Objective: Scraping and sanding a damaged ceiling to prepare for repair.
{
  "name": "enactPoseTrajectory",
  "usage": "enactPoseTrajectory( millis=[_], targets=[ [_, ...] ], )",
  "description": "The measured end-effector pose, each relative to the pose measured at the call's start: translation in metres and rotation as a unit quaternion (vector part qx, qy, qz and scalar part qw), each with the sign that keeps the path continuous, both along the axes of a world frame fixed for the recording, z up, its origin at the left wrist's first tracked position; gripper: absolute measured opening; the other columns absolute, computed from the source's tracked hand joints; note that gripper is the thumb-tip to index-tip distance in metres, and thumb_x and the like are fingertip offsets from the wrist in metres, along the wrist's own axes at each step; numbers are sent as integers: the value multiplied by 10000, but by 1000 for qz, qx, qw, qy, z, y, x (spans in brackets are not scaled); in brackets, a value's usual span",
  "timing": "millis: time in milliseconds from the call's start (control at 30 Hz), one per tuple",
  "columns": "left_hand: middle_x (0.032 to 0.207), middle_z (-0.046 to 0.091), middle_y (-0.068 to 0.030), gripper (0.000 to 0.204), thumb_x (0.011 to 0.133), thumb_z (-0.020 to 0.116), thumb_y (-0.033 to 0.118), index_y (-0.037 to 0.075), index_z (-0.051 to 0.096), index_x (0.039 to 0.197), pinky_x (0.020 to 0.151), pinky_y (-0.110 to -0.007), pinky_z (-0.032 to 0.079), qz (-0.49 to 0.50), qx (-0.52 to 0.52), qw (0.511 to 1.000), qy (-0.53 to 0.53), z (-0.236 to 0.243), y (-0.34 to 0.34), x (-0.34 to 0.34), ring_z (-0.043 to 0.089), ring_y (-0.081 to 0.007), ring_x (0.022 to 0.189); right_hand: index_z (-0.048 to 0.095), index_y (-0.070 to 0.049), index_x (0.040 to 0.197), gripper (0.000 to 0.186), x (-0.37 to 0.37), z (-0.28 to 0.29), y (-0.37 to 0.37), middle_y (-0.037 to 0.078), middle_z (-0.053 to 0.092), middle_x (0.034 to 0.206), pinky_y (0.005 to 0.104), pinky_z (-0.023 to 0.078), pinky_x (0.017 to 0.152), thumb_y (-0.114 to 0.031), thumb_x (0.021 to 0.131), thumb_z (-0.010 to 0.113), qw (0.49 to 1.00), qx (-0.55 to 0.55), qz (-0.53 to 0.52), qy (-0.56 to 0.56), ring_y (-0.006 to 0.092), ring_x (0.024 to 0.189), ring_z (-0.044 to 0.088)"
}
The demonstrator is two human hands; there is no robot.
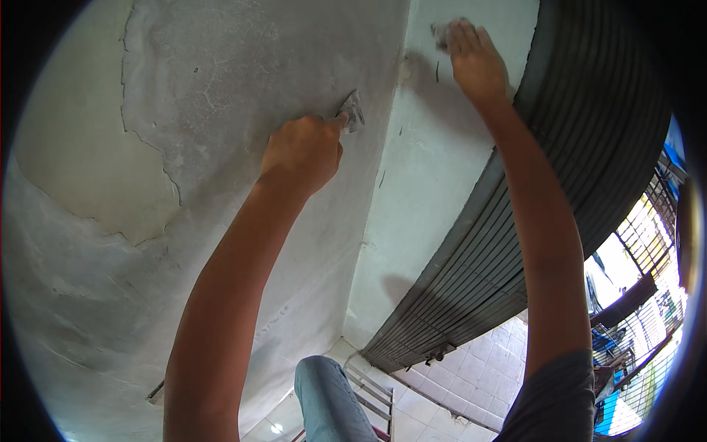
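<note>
My left hand (302, 151) is closed round a putty knife (353, 112), forefinger laid along it. The knife's small, smeared metal blade is at the grey plastered wall (221, 88), a little left of the corner. Higher up and to the right, my right hand (477, 62) presses at the pale wall strip (434, 147) with its fingers nearly straight. Beneath those fingertips shows a small grey flat piece (440, 34), smeared by motion, its kind unclear. Dark short marks lie on the strip below that hand.
A dark ribbed shutter (471, 243) borders the strip on the right. On the left wall, a smooth patch (88, 147) has a cracked, ragged edge. Below are my jeans-clad knee (328, 390), metal rungs (375, 398) and floor tiles (420, 412). Wire grating (641, 339) stands at the far right.
</note>
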State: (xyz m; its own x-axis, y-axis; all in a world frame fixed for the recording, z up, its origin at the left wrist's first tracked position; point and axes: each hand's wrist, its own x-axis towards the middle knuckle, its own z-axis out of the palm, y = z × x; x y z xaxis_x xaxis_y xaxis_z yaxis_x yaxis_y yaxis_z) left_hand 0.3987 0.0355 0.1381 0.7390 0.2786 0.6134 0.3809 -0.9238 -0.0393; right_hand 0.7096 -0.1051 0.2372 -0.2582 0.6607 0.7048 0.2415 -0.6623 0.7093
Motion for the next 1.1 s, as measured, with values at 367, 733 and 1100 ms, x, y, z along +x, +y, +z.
enactPoseTrajectory(
  millis=[367, 733, 1100],
  targets=[
    [898, 706, -150, 373, 942, 629, 152, 189, 686, 1309, 757, -421, 599, -12, 6, 999, -33, 0, 2, -1, 709, -310, 818, 607, 41, 1351, 458, -19, -228, 24, 149, 559, 1473, 418, 249, 1255, -197, 989, 459, 961, -252, 13, 118, 280, 1429, 453],
    [875, 712, -150, 379, 933, 638, 155, 189, 689, 1306, 709, -436, 612, -27, -5, 999, -47, -4, -1, 9, 716, -312, 751, 547, -1, 1394, 486, 16, -82, 8, 157, 565, 1455, 481, 384, 1170, -12, 909, 550, 982, -28, 154, 106, 301, 1369, 517],
    [667, 614, -187, 402, 950, 595, 113, 29, 646, 1340, 604, -306, 489, -252, -319, 848, -339, -72, -35, 138, 567, -182, 566, 636, -31, 1328, 395, -9, 47, -62, 84, 602, 1442, 473, 323, 1208, -19, 942, 554, 999, 5, -47, -2, 224, 1372, 536]
  ],
)
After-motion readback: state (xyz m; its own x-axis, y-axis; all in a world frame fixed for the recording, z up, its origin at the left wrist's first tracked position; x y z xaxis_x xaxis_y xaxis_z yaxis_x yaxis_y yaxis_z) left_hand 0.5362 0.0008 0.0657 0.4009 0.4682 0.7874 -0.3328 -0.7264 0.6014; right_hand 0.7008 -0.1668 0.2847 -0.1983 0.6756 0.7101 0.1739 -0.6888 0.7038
